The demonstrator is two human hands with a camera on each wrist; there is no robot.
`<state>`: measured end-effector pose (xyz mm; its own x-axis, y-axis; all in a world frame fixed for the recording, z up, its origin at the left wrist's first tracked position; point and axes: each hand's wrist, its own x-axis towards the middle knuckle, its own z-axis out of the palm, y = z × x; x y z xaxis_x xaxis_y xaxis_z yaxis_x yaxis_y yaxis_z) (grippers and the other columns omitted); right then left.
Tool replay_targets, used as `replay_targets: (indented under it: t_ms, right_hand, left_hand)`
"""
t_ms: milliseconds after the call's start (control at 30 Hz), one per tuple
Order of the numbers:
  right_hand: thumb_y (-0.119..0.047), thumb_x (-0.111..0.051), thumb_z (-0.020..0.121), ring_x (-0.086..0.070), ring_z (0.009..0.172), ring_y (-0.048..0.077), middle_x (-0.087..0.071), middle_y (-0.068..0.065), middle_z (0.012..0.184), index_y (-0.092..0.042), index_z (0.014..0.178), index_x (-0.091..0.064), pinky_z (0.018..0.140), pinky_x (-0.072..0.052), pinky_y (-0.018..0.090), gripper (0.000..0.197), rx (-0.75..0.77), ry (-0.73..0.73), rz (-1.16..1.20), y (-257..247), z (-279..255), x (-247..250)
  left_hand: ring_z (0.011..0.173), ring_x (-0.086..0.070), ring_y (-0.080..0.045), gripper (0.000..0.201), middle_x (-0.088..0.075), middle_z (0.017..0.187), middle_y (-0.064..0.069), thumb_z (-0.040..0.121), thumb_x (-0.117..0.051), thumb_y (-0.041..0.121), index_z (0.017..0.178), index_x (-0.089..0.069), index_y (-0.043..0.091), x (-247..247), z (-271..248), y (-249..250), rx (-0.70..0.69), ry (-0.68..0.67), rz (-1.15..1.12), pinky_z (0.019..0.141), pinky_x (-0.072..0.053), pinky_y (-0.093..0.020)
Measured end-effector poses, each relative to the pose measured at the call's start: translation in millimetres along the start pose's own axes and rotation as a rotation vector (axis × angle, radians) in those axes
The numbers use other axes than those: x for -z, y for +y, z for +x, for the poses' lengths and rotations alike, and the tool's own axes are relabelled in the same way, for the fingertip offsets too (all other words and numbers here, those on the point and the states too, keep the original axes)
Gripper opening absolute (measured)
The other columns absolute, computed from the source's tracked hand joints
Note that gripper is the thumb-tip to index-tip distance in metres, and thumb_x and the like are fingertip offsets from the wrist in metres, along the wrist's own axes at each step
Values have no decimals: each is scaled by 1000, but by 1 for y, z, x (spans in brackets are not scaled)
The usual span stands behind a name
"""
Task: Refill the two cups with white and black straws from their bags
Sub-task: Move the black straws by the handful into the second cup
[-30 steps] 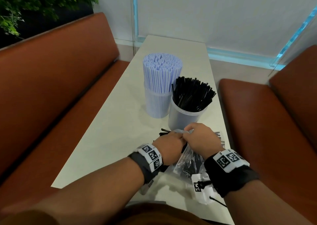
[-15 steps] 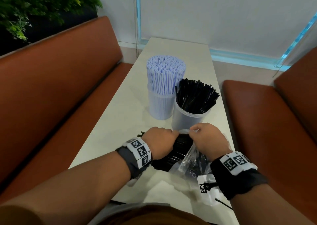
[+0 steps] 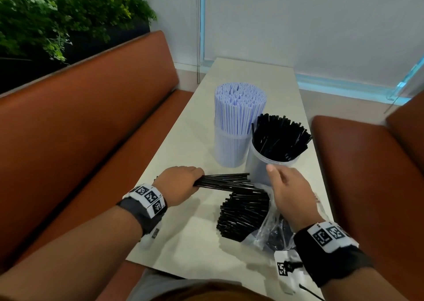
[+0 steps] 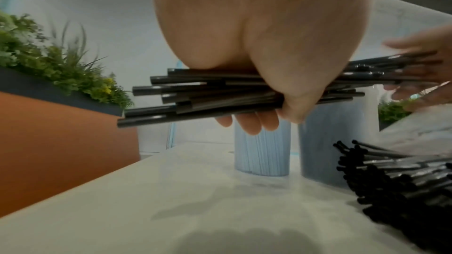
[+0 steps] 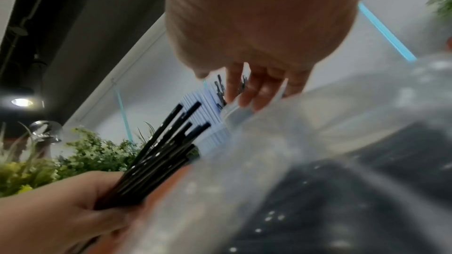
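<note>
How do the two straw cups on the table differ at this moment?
The white-straw cup is packed tight, its straws upright in an even bundle; the black-straw cup is looser, its straws fanned and leaning. The white straws rise taller above their rim than the black ones. The black-straw cup stands nearer the person, just behind the right hand; the white-straw cup sits further back and left. Both are translucent cylinders, upright, side by side.
</note>
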<state>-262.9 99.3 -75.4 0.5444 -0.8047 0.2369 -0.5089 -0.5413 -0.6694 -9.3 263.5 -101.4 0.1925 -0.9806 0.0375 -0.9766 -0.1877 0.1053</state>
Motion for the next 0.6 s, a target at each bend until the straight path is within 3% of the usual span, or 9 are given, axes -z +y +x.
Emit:
replay_targets:
  t_ms: [67,133,200,267,333,467,600]
  right_hand:
    - [-67,-35,95,-57,105,-5,-65,-18,105,-36,105,-65,83,-40,12,44,36,94,281,-16,-4,-2]
    - [-70,-38,93,-59,113,-3,-68,-15,115,-37,116,-66,93,-43,13,49,26,48,499,-30,-6,-7]
    - [-72,-42,90,-65,105,1,-74,-12,106,-37,103,-72,92,-49,20,48,-10,-74,580,-41,-6,-11]
    - [-70,-44,89,-69,99,3,-76,-13,99,-33,94,-74,91,-51,27,49,-41,-65,583,-45,-4,-11]
    - [-65,-44,93,-70,100,3,-77,-12,100,-31,97,-74,94,-51,31,46,-72,7,605,-43,0,-7]
    - [-57,-48,99,-72,98,5,-78,-7,97,-21,100,-77,97,-53,33,46,-122,-91,590,-42,4,-7]
    - [-60,-45,99,-73,102,20,-78,7,103,-10,107,-74,94,-55,43,59,-302,5,901,-38,9,-2]
  left_hand:
    - [82,-59,-22,14,-61,94,5,99,-52,31,109,-55,22,1,-3,7,0,66,-67,64,-39,-33]
    - [80,-58,-22,15,-63,93,4,97,-54,30,109,-57,22,5,-2,24,-36,109,-126,65,-44,-35]
    - [76,-57,-21,15,-64,90,4,95,-54,31,106,-57,22,9,3,46,-88,134,-142,62,-44,-35]
    - [71,-56,-21,14,-63,86,4,93,-54,32,104,-56,23,14,9,63,-119,161,-128,57,-34,-32]
    - [71,-57,-21,15,-63,86,5,92,-56,31,105,-53,24,19,16,73,-113,182,-119,56,-28,-30]
    - [77,-62,-23,25,-65,93,5,88,-62,32,108,-46,27,21,28,92,-141,182,-140,57,-35,-30]
    - [77,-64,-21,25,-67,92,6,92,-60,29,115,-50,34,29,37,91,-59,212,-319,58,-36,-29]
